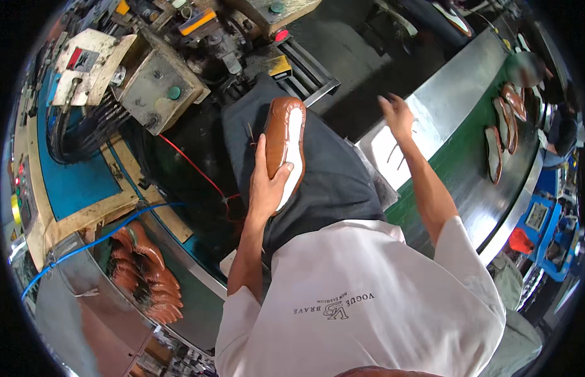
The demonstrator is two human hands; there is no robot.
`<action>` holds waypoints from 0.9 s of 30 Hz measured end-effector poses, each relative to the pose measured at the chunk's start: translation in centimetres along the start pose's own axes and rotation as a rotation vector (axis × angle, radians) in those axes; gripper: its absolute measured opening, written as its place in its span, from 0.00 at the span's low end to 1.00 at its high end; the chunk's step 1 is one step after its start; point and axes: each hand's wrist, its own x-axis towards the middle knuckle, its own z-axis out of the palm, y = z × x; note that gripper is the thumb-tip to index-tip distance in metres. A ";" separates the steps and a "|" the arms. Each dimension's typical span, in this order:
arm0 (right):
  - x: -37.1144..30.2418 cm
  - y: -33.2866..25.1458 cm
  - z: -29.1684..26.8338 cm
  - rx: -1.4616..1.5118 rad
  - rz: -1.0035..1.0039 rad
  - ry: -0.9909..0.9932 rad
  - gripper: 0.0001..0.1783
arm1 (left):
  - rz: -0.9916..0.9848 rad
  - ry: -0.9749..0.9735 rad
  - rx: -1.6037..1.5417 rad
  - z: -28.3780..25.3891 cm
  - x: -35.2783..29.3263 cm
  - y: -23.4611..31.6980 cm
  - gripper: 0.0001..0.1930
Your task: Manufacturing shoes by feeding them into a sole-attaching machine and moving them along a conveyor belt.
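Head view: left hand [267,185] grips a brown shoe [285,147], sole side up, white insole facing the camera, toe pointing away toward the machine [160,81]. Shoe rests on the dark-trousered thigh, fingers wrapped round the heel end, thumb across the insole edge. So one shoe is in hand, off both the belt and the machine.

Right hand [396,113] is empty, fingers spread wide, arm stretched out over the steel edge of the conveyor [468,182]. It touches nothing that I can see; nearest things are the bare steel plate and the green belt.

Further along the belt: several brown shoes [503,129], well apart from the right hand. Lower left: a pile of brown uppers [144,276] in a bin beside the bench, blue hose running over it.

Judgement: mid-cycle. Plenty of stock left on both sides.

Pose: left elbow bent, forearm close to the torso; right arm near full extension, angled up-right.
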 end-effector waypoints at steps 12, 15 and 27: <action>-4.9 13.0 -2.9 -0.031 0.309 0.203 0.24 | -0.132 -0.193 -0.160 -0.3 3.2 -3.0 0.49; -4.0 6.8 -2.8 0.965 0.398 0.006 0.23 | -0.136 -0.203 -0.111 -0.5 3.1 -0.7 0.50; -4.4 -24.7 2.5 0.260 -0.340 -0.841 0.30 | -0.123 -0.115 -0.169 0.1 2.4 -1.8 0.50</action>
